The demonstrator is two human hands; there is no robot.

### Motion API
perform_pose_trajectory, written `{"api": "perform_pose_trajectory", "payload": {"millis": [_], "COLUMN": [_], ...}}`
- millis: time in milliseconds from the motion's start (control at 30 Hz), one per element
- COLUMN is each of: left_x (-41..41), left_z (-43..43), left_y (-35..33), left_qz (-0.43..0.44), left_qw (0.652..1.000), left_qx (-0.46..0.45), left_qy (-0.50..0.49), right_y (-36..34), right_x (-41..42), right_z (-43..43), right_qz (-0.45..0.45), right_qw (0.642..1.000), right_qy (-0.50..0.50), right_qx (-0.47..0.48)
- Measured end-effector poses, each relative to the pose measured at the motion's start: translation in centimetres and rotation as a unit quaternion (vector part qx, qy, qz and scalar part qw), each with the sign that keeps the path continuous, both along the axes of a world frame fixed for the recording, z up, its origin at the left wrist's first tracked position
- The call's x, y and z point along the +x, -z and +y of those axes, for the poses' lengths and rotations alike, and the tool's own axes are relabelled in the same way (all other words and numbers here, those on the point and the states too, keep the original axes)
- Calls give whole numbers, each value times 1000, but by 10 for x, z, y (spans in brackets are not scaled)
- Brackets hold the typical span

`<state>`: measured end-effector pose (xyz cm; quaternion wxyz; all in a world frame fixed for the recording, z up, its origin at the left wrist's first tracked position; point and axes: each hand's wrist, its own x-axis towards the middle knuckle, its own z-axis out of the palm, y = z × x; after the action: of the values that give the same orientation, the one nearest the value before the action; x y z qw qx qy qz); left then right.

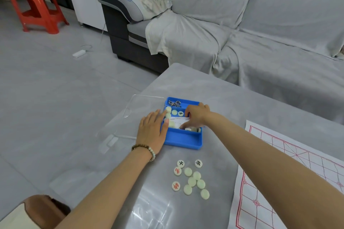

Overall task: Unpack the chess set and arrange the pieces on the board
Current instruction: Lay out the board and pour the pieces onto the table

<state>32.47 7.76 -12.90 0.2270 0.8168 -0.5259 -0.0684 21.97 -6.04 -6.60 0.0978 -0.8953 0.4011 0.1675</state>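
Note:
A blue plastic box (186,140) sits on the grey table and holds pale round chess pieces (174,112) and a white paper slip (177,120). My left hand (151,132) lies flat against the box's left wall, fingers apart, thumb over the rim. Inside the box, my right hand (196,115) has its fingers curled down on pieces near the middle divider. Several pieces (191,178) lie loose on the table in front of the box, some showing red or black characters. The paper board (290,178) with red lines lies at the right.
The box's clear lid (130,115) lies open to the left, over the table edge. Metal ring puzzles (174,103) fill the box's far compartment. A grey-covered sofa (260,33) stands behind the table. On the floor at far left is a red stool (35,7).

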Motion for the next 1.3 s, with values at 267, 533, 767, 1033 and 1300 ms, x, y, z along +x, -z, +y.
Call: {"api": "perform_pose_trajectory", "payload": {"millis": [267, 533, 767, 1033, 1300], "left_x": [-2, 0, -38, -125, -334], "left_z": [1, -2, -16, -29, -77], "left_y": [1, -8, -51, -105, -105], "left_qz": [-56, -7, 249, 484, 505], "left_qw": [997, 998, 960, 854, 849], "left_qx": [46, 59, -129, -192, -109], "left_qy": [4, 12, 2, 12, 114], "right_y": [-3, -9, -28, -41, -43], "right_x": [-8, -29, -73, -168, -391], "right_z": [-2, -3, 18, 33, 38], "right_qz": [-61, -281, -534, -605, -632], "right_qw": [996, 951, 764, 648, 600], "right_qy": [41, 93, 225, 339, 450], "right_qx": [51, 87, 283, 315, 194]}}
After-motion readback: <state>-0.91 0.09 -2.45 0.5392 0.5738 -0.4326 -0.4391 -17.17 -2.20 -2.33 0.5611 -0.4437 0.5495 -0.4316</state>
